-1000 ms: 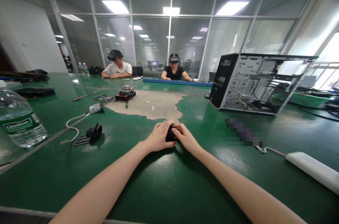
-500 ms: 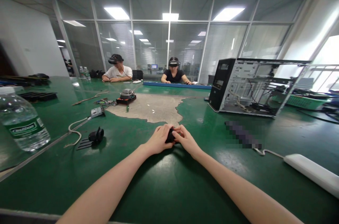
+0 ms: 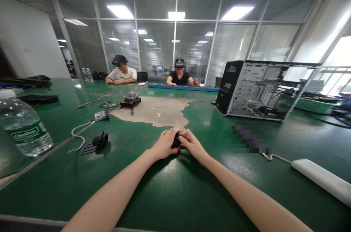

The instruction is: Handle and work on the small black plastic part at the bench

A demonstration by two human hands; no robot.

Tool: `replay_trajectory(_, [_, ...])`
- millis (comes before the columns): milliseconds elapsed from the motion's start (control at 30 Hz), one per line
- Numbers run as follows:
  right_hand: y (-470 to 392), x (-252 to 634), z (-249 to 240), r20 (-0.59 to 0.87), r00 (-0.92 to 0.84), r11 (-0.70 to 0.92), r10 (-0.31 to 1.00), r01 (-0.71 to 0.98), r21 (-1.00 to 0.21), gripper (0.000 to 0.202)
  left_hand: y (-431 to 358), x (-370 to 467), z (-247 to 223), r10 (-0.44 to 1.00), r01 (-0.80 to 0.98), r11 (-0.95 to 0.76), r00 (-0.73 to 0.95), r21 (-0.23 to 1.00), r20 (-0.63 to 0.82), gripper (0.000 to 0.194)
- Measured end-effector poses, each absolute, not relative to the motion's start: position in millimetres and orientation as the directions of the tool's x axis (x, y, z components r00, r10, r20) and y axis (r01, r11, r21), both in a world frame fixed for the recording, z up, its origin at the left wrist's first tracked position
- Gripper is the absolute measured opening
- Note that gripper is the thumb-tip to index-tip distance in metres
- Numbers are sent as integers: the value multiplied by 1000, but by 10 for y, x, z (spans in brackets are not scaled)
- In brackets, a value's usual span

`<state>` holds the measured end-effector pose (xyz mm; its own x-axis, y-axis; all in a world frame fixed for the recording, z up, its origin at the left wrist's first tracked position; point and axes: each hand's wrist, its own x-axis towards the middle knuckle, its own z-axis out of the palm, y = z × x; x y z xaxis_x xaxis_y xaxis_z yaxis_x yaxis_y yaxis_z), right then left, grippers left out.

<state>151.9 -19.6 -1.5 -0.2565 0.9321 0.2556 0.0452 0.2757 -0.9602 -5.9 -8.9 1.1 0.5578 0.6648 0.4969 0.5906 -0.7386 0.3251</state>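
Observation:
A small black part (image 3: 176, 140) sits between my two hands, low over the green table (image 3: 175, 195); its kind is mostly hidden by my fingers. My left hand (image 3: 166, 144) wraps round it from the left. From the right, my right hand (image 3: 192, 143) presses its bent fingertips against the same part. To the left lies a black plastic piece with a round collar and slotted prongs (image 3: 100, 140). Beyond my hands, a bare greyish patch (image 3: 156, 109) shows where the green surface is torn.
An opened computer case (image 3: 230, 89) stands at the right. Nearer are a pixelated dark object (image 3: 249, 139) and a white power strip (image 3: 320, 179). At left stand a water bottle (image 3: 24, 126) and a metal bracket with cable (image 3: 101, 115). A heatsink fan (image 3: 131, 99) lies farther back. Two people sit opposite.
My hands keep their hold on the black part, with barely any finger movement. Across the table, the person in black has raised one hand slightly.

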Motion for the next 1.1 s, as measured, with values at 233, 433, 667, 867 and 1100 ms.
replay_trajectory(233, [-123, 1515, -66, 211, -212, 228, 954, 58, -972, 32, -81, -50, 8, 668, 594, -736, 558, 325, 492, 60])
replay_trajectory(433, [-138, 1532, -71, 232, -272, 246, 934, 18, -969, 29, -85, -52, 16, 670, 588, -735, 555, 338, 492, 60])
replay_trajectory(667, [-177, 1512, -20, 217, -249, 227, 944, 15, -974, 25, -84, -52, 18, 657, 592, -744, 566, 309, 498, 58])
replay_trajectory(867, [-140, 1491, -39, 205, -230, 222, 951, 50, -974, 29, -77, -60, 25, 656, 595, -744, 568, 303, 497, 61])
replay_trajectory(1100, [-131, 1534, -47, 204, -294, 222, 934, 27, -975, 31, -59, -62, -14, 657, 597, -743, 566, 303, 498, 59])
